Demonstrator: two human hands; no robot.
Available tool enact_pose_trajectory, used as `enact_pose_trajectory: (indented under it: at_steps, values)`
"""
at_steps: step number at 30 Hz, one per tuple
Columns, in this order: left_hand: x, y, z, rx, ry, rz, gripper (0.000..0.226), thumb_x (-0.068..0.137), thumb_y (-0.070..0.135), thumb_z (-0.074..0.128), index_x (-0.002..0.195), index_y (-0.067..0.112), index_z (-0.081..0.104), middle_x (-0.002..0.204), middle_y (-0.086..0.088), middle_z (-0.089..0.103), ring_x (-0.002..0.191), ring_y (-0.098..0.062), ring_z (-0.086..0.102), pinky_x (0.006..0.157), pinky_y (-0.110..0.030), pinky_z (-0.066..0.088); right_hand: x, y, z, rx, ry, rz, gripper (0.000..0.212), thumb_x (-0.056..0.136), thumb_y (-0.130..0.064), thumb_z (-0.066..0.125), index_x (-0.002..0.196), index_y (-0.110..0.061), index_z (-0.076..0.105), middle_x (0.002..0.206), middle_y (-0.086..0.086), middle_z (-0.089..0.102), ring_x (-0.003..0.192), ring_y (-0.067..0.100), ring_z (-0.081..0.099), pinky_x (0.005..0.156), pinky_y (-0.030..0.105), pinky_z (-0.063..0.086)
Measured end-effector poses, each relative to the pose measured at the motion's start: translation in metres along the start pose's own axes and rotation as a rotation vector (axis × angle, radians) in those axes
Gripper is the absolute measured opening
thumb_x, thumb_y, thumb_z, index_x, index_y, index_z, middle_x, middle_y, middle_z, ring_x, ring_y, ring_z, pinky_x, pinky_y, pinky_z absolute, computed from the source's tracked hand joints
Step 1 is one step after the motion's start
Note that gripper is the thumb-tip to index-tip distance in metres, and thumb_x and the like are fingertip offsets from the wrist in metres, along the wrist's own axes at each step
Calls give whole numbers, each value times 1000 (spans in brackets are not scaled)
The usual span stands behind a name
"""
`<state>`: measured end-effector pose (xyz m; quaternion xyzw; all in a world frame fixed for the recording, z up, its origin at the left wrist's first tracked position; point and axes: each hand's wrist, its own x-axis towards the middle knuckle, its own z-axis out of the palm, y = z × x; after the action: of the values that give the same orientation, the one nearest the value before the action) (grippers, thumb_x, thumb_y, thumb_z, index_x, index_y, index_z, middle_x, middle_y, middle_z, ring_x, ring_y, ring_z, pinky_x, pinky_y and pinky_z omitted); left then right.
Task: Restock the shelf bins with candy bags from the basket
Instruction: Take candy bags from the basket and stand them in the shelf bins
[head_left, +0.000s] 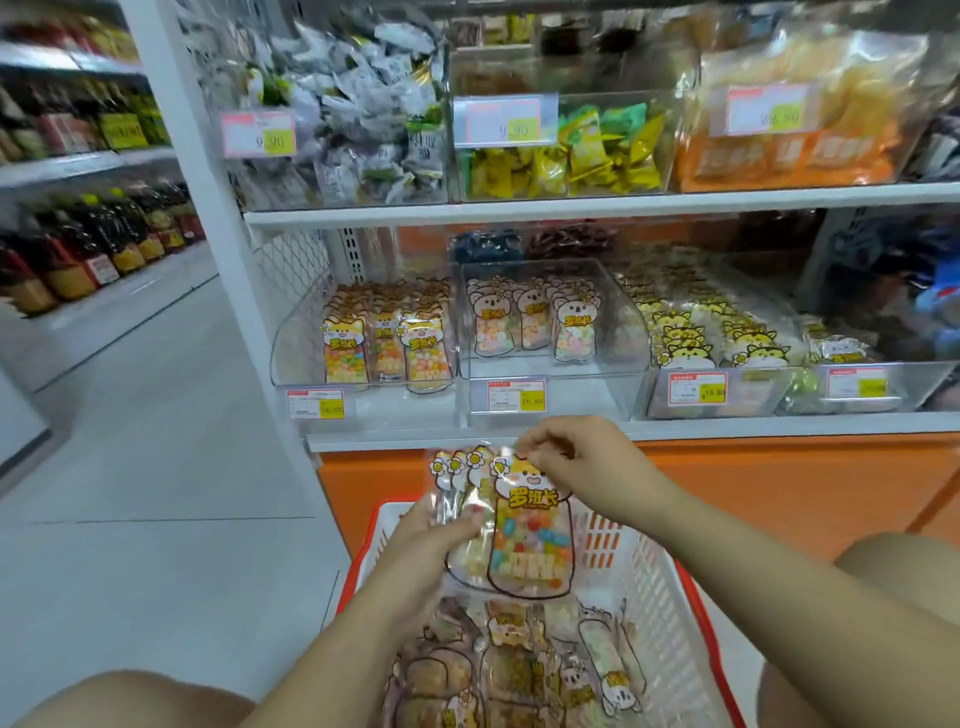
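Low centre, over the basket (670, 613), my left hand (431, 540) grips 4 fanned candy bags (527, 545) and my right hand (576, 457) pinches the front one's top; I'd square them before filling the centre-left bin (296, 343).

Clear, glossy film on the candy bags (524, 540), crinkled and catching light. Hard plastic in the basket (665, 613): white lattice walls, red rim, dull sheen. Transparent, smooth, shiny plastic for the shelf bins (618, 364). Printed paper for the price labels (517, 395). Smooth white painted finish on the shelf (519, 214); orange panel (779, 483) below, matt. Pale floor (156, 467), smooth, faintly glossy.
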<state>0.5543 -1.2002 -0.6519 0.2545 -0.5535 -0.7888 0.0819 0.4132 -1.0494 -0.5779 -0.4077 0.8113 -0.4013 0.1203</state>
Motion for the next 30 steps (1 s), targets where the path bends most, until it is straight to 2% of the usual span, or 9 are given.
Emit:
enact_pose_trajectory:
  at_steps: [4, 8, 10, 13, 15, 18, 21, 28, 30]
  values:
    - [-12, 23, 11, -110, -61, 3, 35, 90, 23, 68, 120, 8, 57, 117, -15, 72, 108, -32, 70, 96, -54, 53, 7, -4, 11, 85, 208, 28, 10, 92, -16, 70, 100, -18, 75, 81, -22, 63, 67, -16, 54, 63, 6, 37]
    - [-18, 30, 21, 1, -55, 142, 41, 87, 8, 73, 123, 17, 56, 113, 4, 75, 101, -6, 71, 80, -18, 56, 13, -22, 28, 286, 413, 65, 13, 88, -15, 74, 91, -27, 70, 86, -16, 67, 81, -5, 61, 75, 17, 44]
    - [-15, 35, 16, 24, -22, 176, 52, 83, 12, 80, 128, 22, 55, 112, 9, 75, 108, -8, 69, 96, -28, 54, 20, -31, 32, 395, 481, 156, 26, 87, -22, 75, 110, -29, 64, 106, -12, 65, 96, 4, 60, 86, 27, 47]
    - [-6, 50, -2, 22, 65, 257, 72, 70, 28, 89, 132, 19, 54, 120, -1, 72, 113, -20, 68, 107, -48, 47, 31, -39, 29, 764, 185, 355, 52, 87, -20, 75, 134, -20, 52, 119, 3, 63, 102, 18, 65, 88, 39, 53]
    - [-1, 64, -14, -11, 89, 269, 96, 58, 41, 94, 139, 17, 47, 128, -6, 68, 117, -24, 66, 108, -50, 45, 38, -46, 32, 966, -163, 366, 25, 89, -1, 65, 113, -6, 63, 101, 12, 71, 85, 21, 71, 72, 34, 58]
    - [10, 85, -32, 76, 37, 253, 96, 57, 53, 93, 138, 26, 47, 131, -6, 66, 120, -26, 64, 107, -50, 45, 56, -52, 42, 755, -230, 244, 31, 76, 4, 71, 105, -2, 62, 100, 16, 73, 93, 28, 72, 89, 45, 58]
    - [23, 116, -45, 381, 61, 288, 87, 65, 62, 84, 134, 28, 44, 123, 4, 69, 109, -10, 68, 97, -35, 54, 85, -65, 40, 639, -157, 93, 34, 83, 15, 65, 105, -10, 59, 93, 3, 70, 84, 10, 69, 79, 24, 58]
    - [87, 204, -70, 683, 260, 598, 84, 88, 13, 74, 153, 24, 21, 132, 12, 55, 118, -6, 56, 92, -9, 45, 190, -93, 45, 459, 47, -4, 49, 81, 3, 74, 124, -14, 57, 111, 1, 71, 103, 15, 67, 92, 34, 56]
    - [115, 207, -83, 758, 327, 551, 85, 86, 16, 77, 152, 23, 23, 129, 12, 54, 120, -10, 55, 102, -24, 44, 220, -87, 57, 413, 81, 50, 52, 80, 0, 76, 125, -16, 56, 113, -1, 70, 104, 16, 66, 93, 39, 56]
